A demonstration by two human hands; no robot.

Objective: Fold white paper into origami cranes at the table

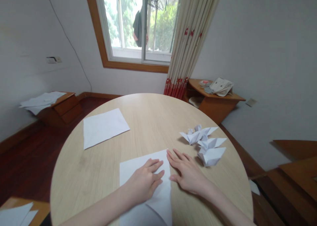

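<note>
"Where's the sheet of white paper (159, 199) lying?"

"Near the table's edge, its long axis running roughly 12 to 6, directly under the left hand (143, 183)."

"Is that hand gripping it?"

"No, it's lying flat, fingers lightly spread, pinching nothing."

"And the right hand (188, 174)?"

"Also spread and palm down, but on the bare wood, with its fingertips and thumb just beside the sheet's 3 o'clock edge."

"So the left is nearer?"

"Yes, it's on the paper. The folded paper birds (195, 136) sit at 2 o'clock, and a second sheet (104, 128) lies at 10 o'clock on the round wooden table (81, 163)."
</note>
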